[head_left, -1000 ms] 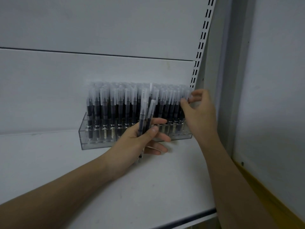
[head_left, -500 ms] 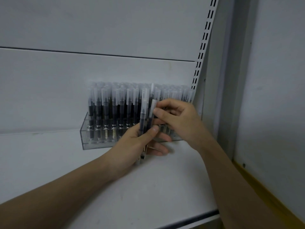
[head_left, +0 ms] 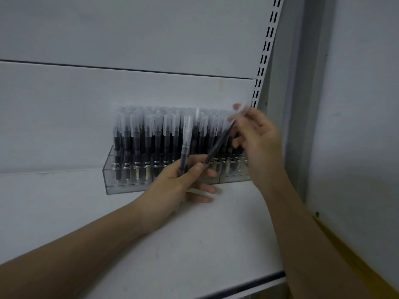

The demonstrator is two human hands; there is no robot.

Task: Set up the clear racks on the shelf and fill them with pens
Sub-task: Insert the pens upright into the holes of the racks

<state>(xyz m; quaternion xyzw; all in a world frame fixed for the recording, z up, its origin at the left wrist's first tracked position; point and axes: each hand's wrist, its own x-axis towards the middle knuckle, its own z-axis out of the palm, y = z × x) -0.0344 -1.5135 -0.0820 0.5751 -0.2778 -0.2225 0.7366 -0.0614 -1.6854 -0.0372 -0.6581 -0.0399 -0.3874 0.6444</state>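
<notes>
Now the right hand [head_left: 259, 143] pinches a light, stiff, slippery pen [head_left: 218, 145] near its cap, tilted above the rack [head_left: 129, 182], while the left hand [head_left: 172, 186] grips another pen [head_left: 185, 147] in front of it.

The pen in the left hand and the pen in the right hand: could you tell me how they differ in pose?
The left hand grips its pen low on the barrel, standing upright, cap up. The right hand pinches its pen near the cap, tilted, lower end slanting towards the left hand. Both have dark barrels and clear caps, in front of the clear rack.
</notes>
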